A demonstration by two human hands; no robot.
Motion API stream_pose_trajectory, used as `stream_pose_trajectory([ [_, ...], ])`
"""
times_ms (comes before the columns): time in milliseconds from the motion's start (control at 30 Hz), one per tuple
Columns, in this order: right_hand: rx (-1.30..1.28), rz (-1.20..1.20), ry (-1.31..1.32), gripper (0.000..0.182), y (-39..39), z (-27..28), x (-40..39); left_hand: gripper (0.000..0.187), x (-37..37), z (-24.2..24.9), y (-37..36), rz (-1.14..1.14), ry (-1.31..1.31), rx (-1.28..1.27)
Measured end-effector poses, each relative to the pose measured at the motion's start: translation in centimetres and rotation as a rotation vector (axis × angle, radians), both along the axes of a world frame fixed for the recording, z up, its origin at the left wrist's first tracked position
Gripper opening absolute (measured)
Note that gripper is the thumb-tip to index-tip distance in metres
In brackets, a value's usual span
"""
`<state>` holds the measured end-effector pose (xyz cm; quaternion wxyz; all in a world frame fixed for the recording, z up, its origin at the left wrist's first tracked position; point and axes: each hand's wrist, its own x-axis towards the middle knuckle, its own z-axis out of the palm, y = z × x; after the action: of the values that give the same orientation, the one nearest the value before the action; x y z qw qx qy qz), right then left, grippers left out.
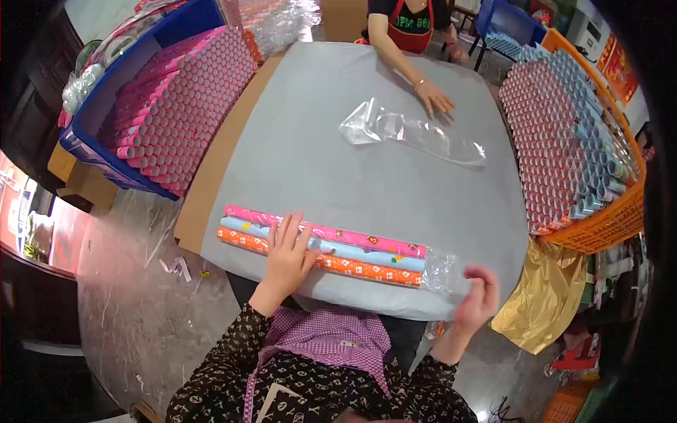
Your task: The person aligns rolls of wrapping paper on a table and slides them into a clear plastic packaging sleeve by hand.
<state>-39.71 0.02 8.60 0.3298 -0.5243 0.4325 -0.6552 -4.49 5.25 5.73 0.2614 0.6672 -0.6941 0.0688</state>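
Observation:
Three patterned paper rolls, one pink (367, 239), one light blue (377, 255) and one orange (367, 270), lie side by side in a clear plastic sleeve (443, 270) near the table's front edge. My left hand (287, 252) rests flat across the rolls, its fingers spread. Beyond the rolls' right end, loose sleeve film crumples toward my right hand (479, 299). That hand has curled fingers and is smeared by motion; whether it grips the film or anything else cannot be made out.
Across the grey-covered table (303, 141), a co-worker's hand (435, 99) reaches near an unfilled clear sleeve (416, 134). A blue crate (92, 151) of pink rolls stands left. An orange basket (599, 236) of stacked rolls stands right, above gold foil (539, 296).

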Motion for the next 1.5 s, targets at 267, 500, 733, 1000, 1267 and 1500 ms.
stream_pose_trajectory([
  [267,-0.200,0.358,0.641,0.034,0.4,-1.0,6.6,0.060,-0.5,-1.2,-1.0,0.030,-0.128,0.122],
  [500,-0.148,0.349,0.883,0.044,-0.6,-2.9,7.4,0.061,-0.5,-1.1,-1.1,0.022,-0.144,0.161],
  [733,-0.052,0.232,1.092,0.053,-0.5,-3.7,6.8,0.060,-0.4,-1.5,-1.2,0.022,-0.132,0.125],
  [1000,-0.028,0.232,1.153,0.054,-0.3,-4.1,6.5,0.058,-0.4,-1.7,-1.3,0.032,-0.164,0.126],
  [1267,-0.006,0.259,1.268,0.056,0.1,-4.2,6.6,0.060,-0.2,-1.7,-1.3,0.018,-0.119,0.166],
  [1500,-0.024,0.268,1.407,0.054,-0.3,-4.0,6.8,0.041,4.6,-2.0,0.4,0.141,0.140,-0.166],
])
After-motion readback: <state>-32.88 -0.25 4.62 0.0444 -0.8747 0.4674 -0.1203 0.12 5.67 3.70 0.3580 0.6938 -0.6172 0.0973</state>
